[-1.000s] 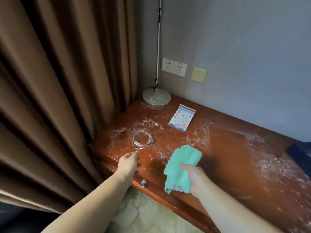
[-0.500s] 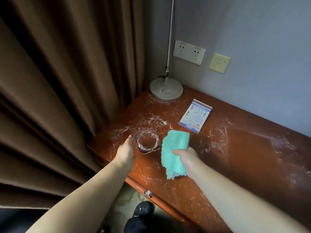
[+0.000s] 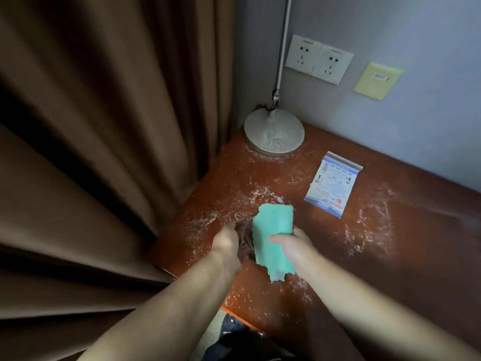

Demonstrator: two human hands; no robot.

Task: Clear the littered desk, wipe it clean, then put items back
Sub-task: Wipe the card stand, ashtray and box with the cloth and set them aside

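Observation:
The reddish wooden desk is smeared with white dust. My right hand grips a crumpled teal cloth just above the desk's left front part. My left hand is right beside it, fingers curled on the rim of a clear glass ashtray. The ashtray is blurred and partly hidden by the cloth. A blue and white printed packet lies flat further back.
A round lamp base with a thin pole stands in the back left corner. Brown curtains hang against the desk's left edge. Wall sockets and a yellow plate are on the wall.
My left hand reached forward from the desk's front edge and closed on the ashtray. My right hand carried the cloth left and forward, next to the ashtray. The camera moved closer.

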